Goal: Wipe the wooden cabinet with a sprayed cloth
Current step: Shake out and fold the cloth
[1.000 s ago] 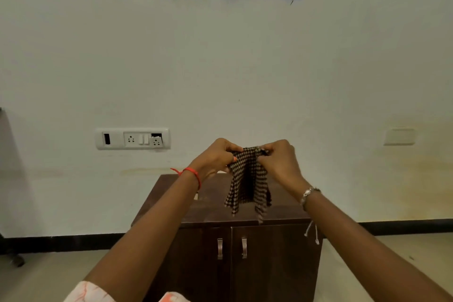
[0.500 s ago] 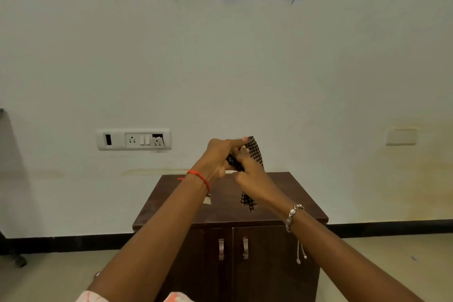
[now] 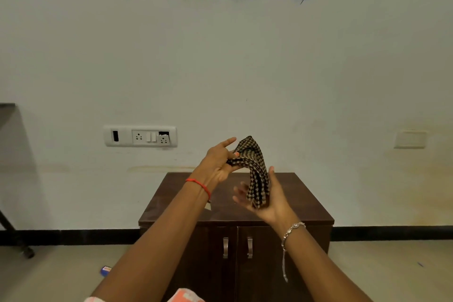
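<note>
A dark brown wooden cabinet with two metal door handles stands against the wall. Above its top I hold a folded black-and-tan checked cloth in the air. My left hand pinches the cloth's upper end, index finger stretched out. My right hand is below it, palm up, and cups the cloth's lower end with fingers spread. No spray bottle is in view.
A white socket panel is on the wall left of the cabinet. A small blue and orange object lies on the floor at the left. A dark table leg with a castor stands at the far left.
The cloth, first stretched between both hands, got folded together. My right hand dropped below it and turned palm up, and my left hand stayed at the top end.
</note>
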